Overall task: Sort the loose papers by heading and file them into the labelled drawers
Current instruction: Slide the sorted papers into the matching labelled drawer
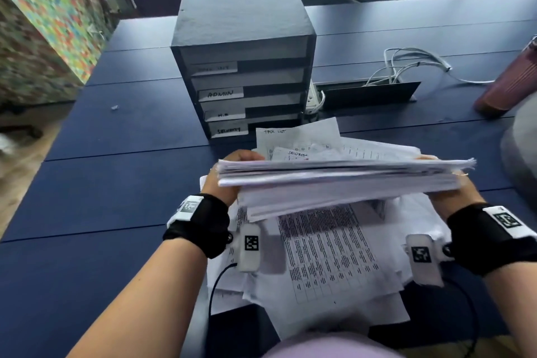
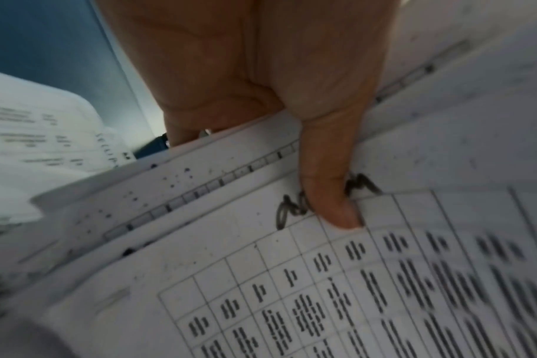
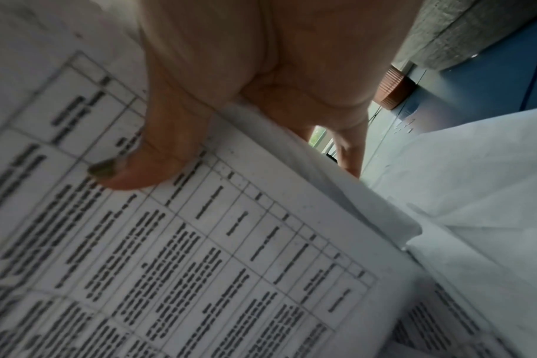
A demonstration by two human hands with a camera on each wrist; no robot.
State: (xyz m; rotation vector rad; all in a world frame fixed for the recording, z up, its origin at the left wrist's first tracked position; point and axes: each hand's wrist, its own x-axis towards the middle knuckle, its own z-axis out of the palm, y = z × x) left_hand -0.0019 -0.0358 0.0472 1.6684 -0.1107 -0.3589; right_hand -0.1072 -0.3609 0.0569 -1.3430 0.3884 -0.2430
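Observation:
A thick stack of white papers (image 1: 343,177) is lifted above the dark blue table, gripped at its left end by my left hand (image 1: 229,177) and at its right end by my right hand (image 1: 453,183). In the left wrist view my thumb (image 2: 331,193) presses a table-printed sheet (image 2: 322,290) over a handwritten heading. In the right wrist view my thumb (image 3: 157,150) presses a printed sheet (image 3: 230,254), fingers behind the stack. More loose papers (image 1: 328,256) lie under the stack. The dark drawer unit (image 1: 244,49) stands behind, with labels such as ADMIN (image 1: 220,93).
Sheets headed TASK LIST (image 1: 276,132) lie just behind the stack. A cable tray with white cables (image 1: 406,67) sits right of the drawer unit. A reddish ribbed bottle (image 1: 511,81) stands at the table's right edge. Chairs stand beyond the table.

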